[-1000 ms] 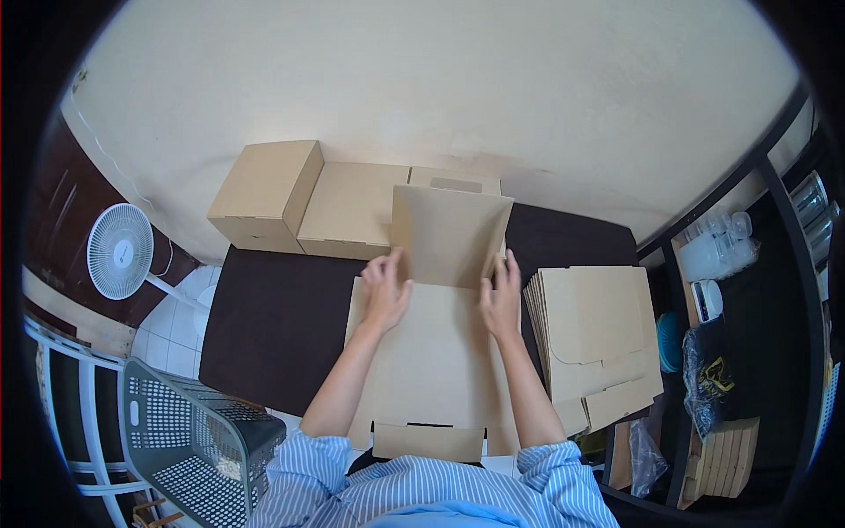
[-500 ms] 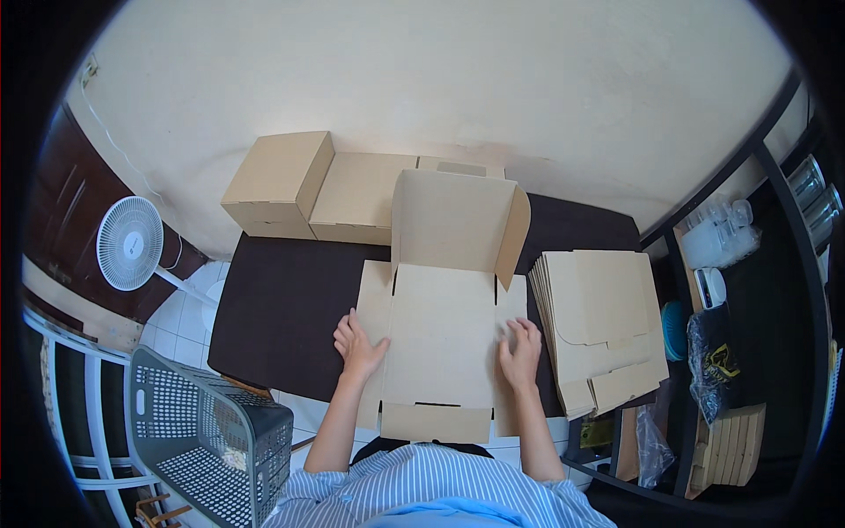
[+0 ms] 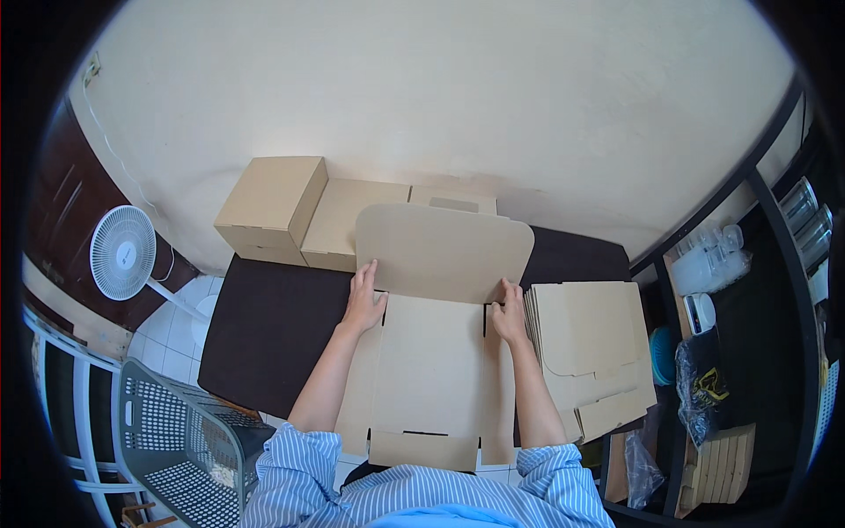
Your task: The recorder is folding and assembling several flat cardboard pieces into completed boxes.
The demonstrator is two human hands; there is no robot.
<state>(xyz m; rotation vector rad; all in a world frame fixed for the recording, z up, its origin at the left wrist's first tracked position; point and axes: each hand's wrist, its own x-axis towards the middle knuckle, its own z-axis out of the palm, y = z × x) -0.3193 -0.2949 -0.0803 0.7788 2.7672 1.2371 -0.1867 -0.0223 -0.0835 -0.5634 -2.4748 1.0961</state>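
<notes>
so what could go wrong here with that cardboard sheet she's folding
1. The flat cardboard sheet overhangs the near edge of the dark table, so pressing near that end could tip or bend it.
2. Both the left hand and the right hand sit at the fold by the raised flap; uneven pressure might crease it crooked.
3. The stack of flat sheets lies right beside the right hand, and an elbow could nudge it off.

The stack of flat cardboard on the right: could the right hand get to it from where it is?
Probably yes. The right hand rests on the unfolded box, and the stack lies just beside it on the table, with nothing between them.
</notes>
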